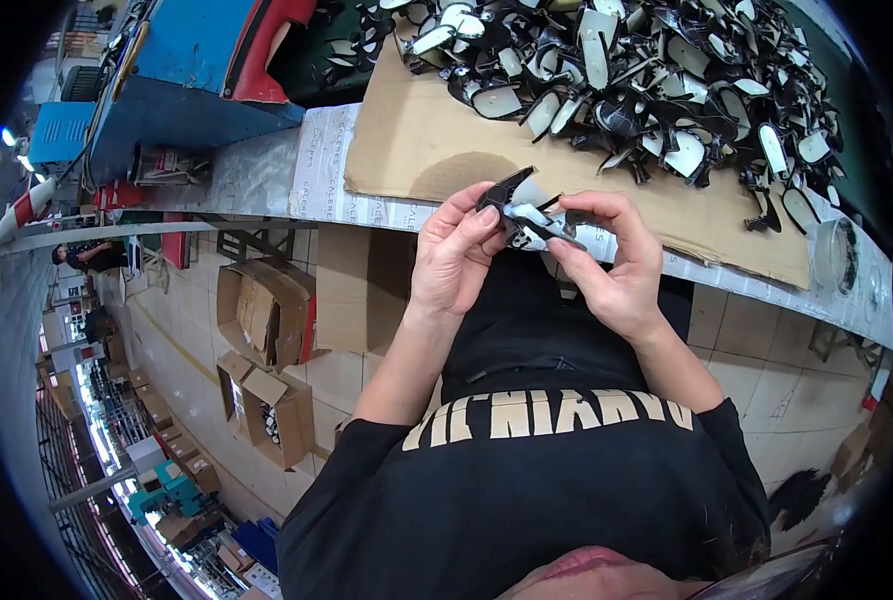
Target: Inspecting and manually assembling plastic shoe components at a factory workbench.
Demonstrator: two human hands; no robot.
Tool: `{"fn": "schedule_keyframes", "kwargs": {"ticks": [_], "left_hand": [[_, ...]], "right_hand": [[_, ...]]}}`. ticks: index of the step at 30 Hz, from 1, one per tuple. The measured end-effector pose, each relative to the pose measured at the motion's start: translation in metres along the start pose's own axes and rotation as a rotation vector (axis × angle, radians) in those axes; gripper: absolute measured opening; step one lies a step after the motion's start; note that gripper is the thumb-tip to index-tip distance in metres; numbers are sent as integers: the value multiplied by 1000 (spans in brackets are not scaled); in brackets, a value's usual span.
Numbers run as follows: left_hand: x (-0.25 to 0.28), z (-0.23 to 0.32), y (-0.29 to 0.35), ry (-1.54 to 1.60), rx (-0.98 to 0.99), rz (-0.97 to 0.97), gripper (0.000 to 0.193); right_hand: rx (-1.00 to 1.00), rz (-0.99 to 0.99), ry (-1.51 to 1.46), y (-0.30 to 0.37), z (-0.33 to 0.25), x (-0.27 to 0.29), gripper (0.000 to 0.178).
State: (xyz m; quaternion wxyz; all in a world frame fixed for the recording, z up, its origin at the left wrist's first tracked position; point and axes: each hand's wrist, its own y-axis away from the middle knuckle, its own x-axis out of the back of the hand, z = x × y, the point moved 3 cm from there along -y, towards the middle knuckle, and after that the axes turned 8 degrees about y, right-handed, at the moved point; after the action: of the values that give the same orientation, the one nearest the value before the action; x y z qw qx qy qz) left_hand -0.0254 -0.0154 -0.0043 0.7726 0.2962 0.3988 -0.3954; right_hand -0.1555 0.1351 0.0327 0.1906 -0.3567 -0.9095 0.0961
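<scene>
Just over the near edge of the table, both hands grip one small black shoe upper [508,190] with a whitish lining. My left hand [450,258] pinches its left end between thumb and fingers. At the opposite end, the thumb and fingers of my right hand [619,268] close on a thin black part of the same piece. The fingers partly cover the upper, so its full shape is hidden. Beyond the hands, a large heap of similar black-and-white shoe uppers [685,55] lies on a flat cardboard sheet [407,125].
A roll of clear tape [839,255] sits at the table's right end. On the left stands a blue machine [192,45] with a red part [265,55]. Open cardboard boxes [302,425] stand on the tiled floor below left. Another person [92,256] is far off at left.
</scene>
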Motion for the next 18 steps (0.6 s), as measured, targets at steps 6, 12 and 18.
{"fn": "schedule_keyframes", "kwargs": {"ticks": [6,12,18], "left_hand": [[5,2,0,-13,-35,71,28],[0,-6,9,-42,-33,125,28],[-2,-9,17,-104,-58,134,27]], "right_hand": [[-140,19,-325,3,-15,13,35],[32,117,60,-4,-4,5,36],[144,167,310,-8,-8,6,36]]}}
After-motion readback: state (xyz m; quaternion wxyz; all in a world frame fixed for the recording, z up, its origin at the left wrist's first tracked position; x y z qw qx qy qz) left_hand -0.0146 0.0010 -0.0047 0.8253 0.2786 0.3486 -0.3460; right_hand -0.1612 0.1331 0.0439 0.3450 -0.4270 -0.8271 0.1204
